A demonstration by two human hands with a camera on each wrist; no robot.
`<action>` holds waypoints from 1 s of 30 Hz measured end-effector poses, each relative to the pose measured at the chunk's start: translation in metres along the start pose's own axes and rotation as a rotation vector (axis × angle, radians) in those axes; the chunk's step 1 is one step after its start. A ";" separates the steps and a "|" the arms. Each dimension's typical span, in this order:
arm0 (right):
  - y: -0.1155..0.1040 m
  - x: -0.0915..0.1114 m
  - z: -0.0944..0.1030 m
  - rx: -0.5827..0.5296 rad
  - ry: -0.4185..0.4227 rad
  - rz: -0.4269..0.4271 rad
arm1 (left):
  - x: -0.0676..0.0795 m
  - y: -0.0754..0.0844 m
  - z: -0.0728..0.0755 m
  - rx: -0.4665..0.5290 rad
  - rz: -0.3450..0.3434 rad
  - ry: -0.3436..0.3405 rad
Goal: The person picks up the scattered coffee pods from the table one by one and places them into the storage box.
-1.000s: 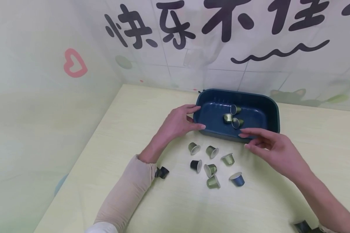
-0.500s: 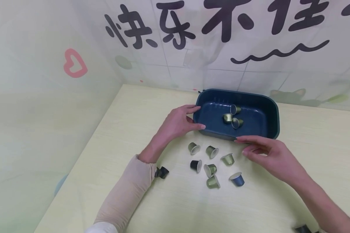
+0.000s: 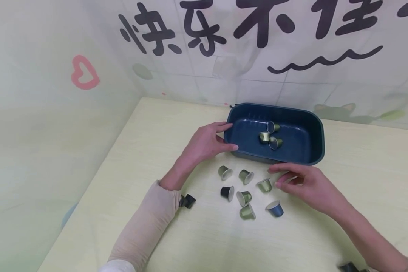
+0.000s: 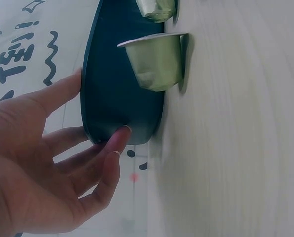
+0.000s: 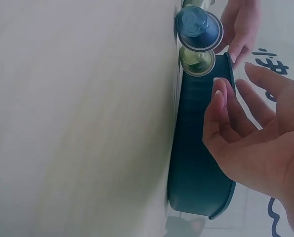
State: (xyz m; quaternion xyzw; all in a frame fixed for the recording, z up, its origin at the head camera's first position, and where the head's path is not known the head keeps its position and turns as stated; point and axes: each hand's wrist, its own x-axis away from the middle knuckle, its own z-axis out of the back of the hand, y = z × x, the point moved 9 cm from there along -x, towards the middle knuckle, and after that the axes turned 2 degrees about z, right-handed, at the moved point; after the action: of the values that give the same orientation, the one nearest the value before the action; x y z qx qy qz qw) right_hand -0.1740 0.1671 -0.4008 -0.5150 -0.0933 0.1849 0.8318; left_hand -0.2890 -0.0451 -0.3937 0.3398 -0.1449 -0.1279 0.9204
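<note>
A dark blue plastic tub [image 3: 294, 149] stands near the wall with 3 green coffee capsules [image 3: 275, 143] lying in it. My left hand [image 3: 205, 143] holds the tub's left end, thumb at the front corner and fingers around the end wall. In front of the tub, several capsules lie on the table: green ones such as a light green capsule [image 3: 265, 185], a black capsule [image 3: 227, 193] and a blue capsule [image 3: 275, 208]. Just right of the light green capsule hovers my right hand [image 3: 306, 185], fingers loosely bent, thumb apart from them, nothing between.
Behind the tub rises a wall [image 3: 176, 87] printed with large dark characters. The pale table [image 3: 156, 132] meets another wall along its left side. Small black objects show at both wrists, one of them a black piece [image 3: 189, 201] beside the left sleeve.
My right hand has drawn back from over the tub's front rim, moving toward me and slightly left, near the light green capsule. My left hand stays at the tub's end.
</note>
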 end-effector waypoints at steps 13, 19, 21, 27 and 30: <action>0.004 -0.004 -0.007 0.015 -0.048 -0.026 | 0.002 -0.002 0.002 0.012 -0.007 0.010; 0.008 -0.006 -0.010 0.014 -0.064 -0.049 | 0.001 -0.002 0.001 0.011 -0.008 0.005; 0.010 -0.006 -0.011 0.019 -0.072 -0.062 | 0.001 -0.002 0.001 0.011 -0.010 0.005; 0.012 -0.008 -0.013 0.033 -0.088 -0.090 | 0.001 0.001 0.000 0.013 -0.015 0.003; 0.012 -0.009 -0.014 0.034 -0.097 -0.082 | 0.001 0.001 0.000 0.014 -0.012 0.001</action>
State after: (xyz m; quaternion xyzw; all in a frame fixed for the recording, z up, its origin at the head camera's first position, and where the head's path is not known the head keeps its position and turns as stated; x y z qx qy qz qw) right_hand -0.1794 0.1564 -0.4174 -0.4870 -0.1514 0.1768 0.8418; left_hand -0.2883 -0.0448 -0.3933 0.3471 -0.1432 -0.1323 0.9173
